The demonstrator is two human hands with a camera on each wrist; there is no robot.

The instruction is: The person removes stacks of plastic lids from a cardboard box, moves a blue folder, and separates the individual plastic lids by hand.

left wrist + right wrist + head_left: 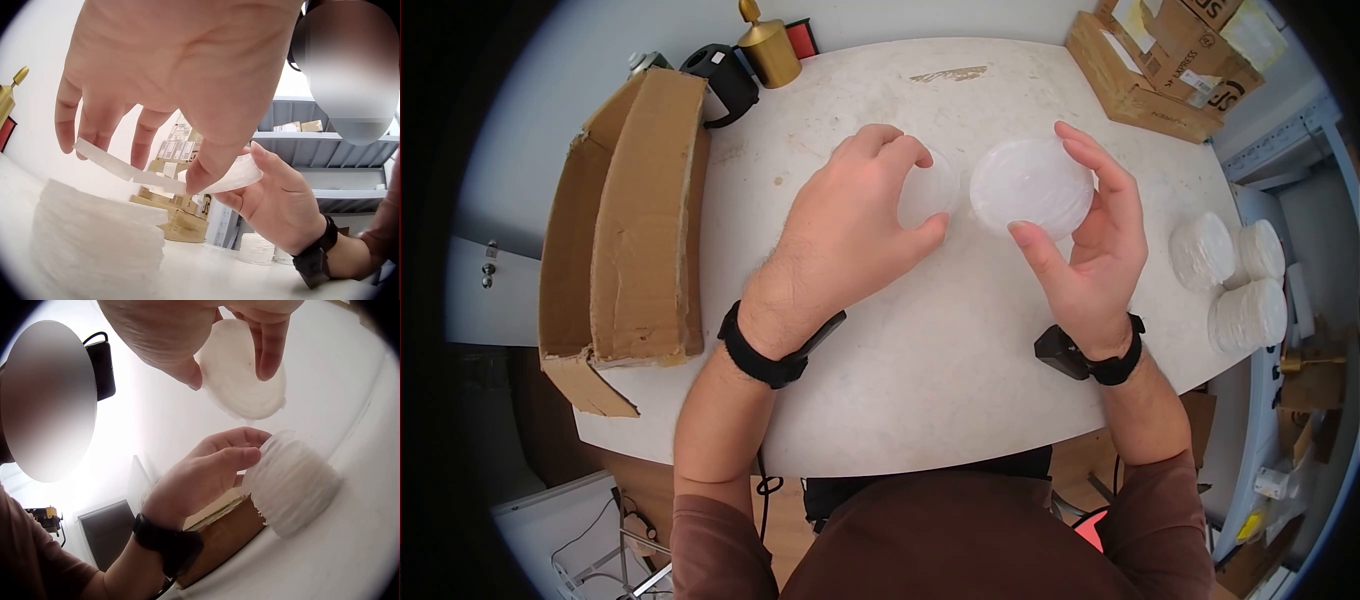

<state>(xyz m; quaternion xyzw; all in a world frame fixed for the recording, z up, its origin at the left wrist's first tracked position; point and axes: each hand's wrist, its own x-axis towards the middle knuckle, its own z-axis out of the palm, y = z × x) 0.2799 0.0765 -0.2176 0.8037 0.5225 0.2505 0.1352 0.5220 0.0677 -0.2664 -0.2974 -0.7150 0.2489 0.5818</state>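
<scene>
My left hand holds a thin white disc between thumb and fingertips, nearly flat. Below that disc in the left wrist view, a tall stack of white discs stands on the table. From above, the hand covers much of the stack's place. To its right, my right hand grips a round translucent white disc by its edge, thumb at the near side and fingers at the far side. This disc is raised and tilted, apart from the stack.
A long open cardboard box stands at the left. Several white disc stacks sit near the table's right edge. Cardboard boxes are at the back right; a black container and a gold one at the back left.
</scene>
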